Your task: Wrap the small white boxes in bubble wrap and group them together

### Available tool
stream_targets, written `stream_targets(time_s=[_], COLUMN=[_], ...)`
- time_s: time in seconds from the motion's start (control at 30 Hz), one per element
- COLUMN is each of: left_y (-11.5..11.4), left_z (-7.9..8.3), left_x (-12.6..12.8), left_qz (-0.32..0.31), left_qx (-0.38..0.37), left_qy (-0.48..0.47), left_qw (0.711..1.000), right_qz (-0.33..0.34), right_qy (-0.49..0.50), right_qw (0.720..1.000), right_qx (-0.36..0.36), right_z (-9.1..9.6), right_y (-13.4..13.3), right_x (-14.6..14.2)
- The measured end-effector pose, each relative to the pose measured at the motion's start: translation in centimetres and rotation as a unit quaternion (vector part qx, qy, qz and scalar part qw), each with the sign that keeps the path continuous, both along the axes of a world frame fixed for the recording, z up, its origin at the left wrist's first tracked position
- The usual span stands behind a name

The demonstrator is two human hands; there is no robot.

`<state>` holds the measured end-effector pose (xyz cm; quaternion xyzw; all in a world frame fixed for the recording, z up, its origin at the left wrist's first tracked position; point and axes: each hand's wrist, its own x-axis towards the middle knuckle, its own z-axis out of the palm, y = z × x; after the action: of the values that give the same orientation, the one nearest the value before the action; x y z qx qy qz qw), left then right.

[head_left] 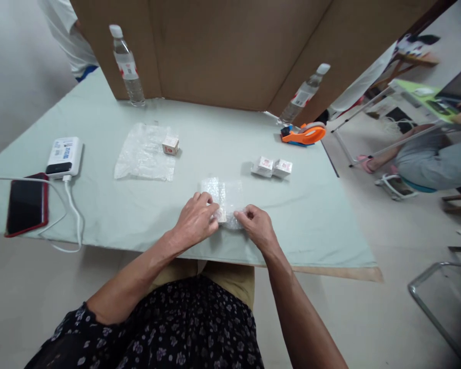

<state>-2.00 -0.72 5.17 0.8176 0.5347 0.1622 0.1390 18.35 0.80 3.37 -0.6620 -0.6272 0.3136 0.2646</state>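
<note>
Bubble wrap [233,193] is what both hands are on in the head view, a small clear piece lying near the front edge of the table [315,220], pretty much dead center in front of the person. Left hand [197,216] has its fingers curled down onto the left side of it, a narrow grip, and there's a pale patch by those fingertips that's too covered up to call. Right hand [259,225] has the right side pinched between thumb and forefinger, so that grip's narrow too. Further up and left there's a bigger plastic sheet [142,154] lying flat, with a small printed box [171,145] sitting at its right edge. Off to the right, two little pale boxes [264,166] sit right next to each other, and behind those is an orange tape dispenser [307,135]. Two water bottles, a left bottle [129,74] and a right bottle [303,96], stand by a big cardboard panel [230,51] at the back. Far left you've got a white power bank [65,156] with a white cable [74,215] plugged in, plus a red-edged phone [27,205].
</note>
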Motion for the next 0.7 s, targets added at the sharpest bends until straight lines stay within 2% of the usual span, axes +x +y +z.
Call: stream_targets(time_s=[0.23,0.43,0.63,0.7], left_y=[0.6,0.3,0.6,0.6], left_z=[0.9,0.7,1.0,1.0], left_x=[0.3,0.2,0.2,0.3], left_qz=[-0.004,-0.007,-0.022,-0.022], left_qx=[-0.086,-0.089,-0.099,-0.1], left_qy=[0.006,-0.009,0.002,0.001], left_qw=[0.996,0.996,0.995,0.995], right_qz=[-0.033,-0.048,-0.014,-0.017], right_qy=[0.061,0.118,-0.029,-0.023], right_qw=[0.996,0.992,0.999,0.999], right_qx=[0.051,-0.008,0.043,0.046], right_z=[0.8,-0.2,0.8,1.2], right_y=[-0.7,-0.4,-0.2,-0.2], right_x=[-2.7,-2.3,-3.1,-3.4])
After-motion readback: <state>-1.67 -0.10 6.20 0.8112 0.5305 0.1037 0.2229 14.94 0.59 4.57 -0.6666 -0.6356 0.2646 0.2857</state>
